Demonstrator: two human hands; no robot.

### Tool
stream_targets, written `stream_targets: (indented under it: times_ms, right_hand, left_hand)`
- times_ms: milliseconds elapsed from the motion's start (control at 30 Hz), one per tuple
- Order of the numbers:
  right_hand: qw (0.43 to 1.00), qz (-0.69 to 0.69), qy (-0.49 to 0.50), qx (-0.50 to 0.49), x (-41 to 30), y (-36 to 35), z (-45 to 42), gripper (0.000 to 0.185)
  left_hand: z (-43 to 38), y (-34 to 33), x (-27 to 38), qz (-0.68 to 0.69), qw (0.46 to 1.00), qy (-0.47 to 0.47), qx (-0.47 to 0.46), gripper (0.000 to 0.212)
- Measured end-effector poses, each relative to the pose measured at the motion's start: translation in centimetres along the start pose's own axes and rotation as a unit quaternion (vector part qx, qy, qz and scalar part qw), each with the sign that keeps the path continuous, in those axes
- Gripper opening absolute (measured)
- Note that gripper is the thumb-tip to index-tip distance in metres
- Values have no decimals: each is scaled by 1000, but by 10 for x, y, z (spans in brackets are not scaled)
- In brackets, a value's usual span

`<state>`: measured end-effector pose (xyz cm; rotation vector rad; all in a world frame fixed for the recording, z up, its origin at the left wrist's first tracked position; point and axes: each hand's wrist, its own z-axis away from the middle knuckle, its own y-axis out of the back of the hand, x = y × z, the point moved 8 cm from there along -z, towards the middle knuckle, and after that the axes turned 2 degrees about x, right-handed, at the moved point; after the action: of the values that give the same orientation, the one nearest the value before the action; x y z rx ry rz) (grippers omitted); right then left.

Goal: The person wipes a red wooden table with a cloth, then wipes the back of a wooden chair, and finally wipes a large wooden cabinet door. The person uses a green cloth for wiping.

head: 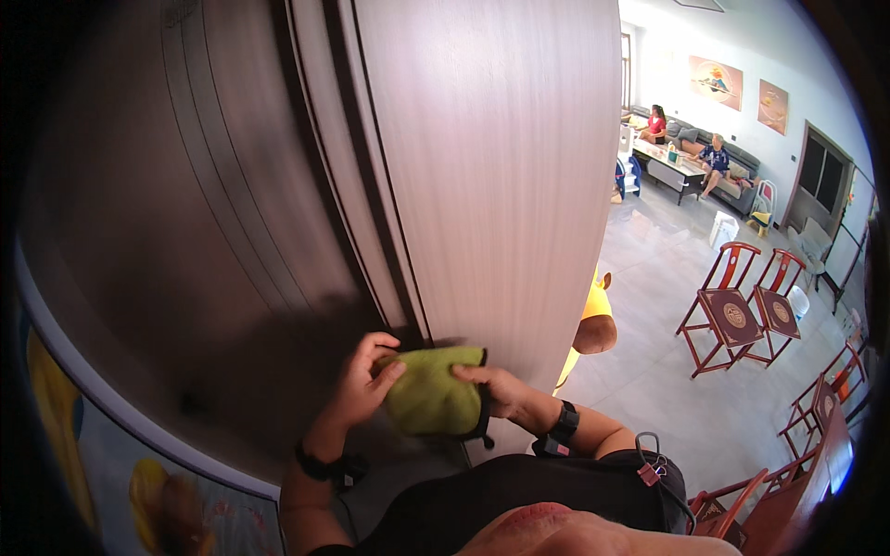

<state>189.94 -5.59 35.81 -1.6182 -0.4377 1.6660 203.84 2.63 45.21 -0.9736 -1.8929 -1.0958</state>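
A folded green cloth (434, 396) with a dark edge is held between my two hands, in front of a wooden door (494, 174). My left hand (365, 382) grips its left side, the thumb lying on top. On the right side, my right hand (494, 389) pinches the cloth with its thumb over the front. A small dark tab or loop hangs at the cloth's lower right corner. Motion blur softens the cloth's lower part. Both wrists wear black straps with small devices.
A darker wooden panel (229, 208) stands at left. Beyond the door's right edge is a yellow and brown plush-like object (598, 313). Red wooden chairs (730, 316) stand on the tiled floor. Two people sit on a grey sofa (744, 163) by a low table (671, 167).
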Motion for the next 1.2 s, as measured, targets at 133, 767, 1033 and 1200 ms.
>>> stream_targets:
  times_ms: [133,767,1033,1200]
  right_hand:
    - [905,-35,420,62,-105,-2,74,56]
    - [34,628,683,370,-403,-177,153,74]
    - [43,626,667,401,-534,-279,177,61]
    - [52,625,665,406,-575,-318,176,61]
  left_hand:
    - [18,17,-17,111,994,20,4,24]
    - [120,24,-93,100,970,142,169,15]
    - [135,13,-89,103,949,163,248,16]
    - [138,6,-92,97,948,176,248,19]
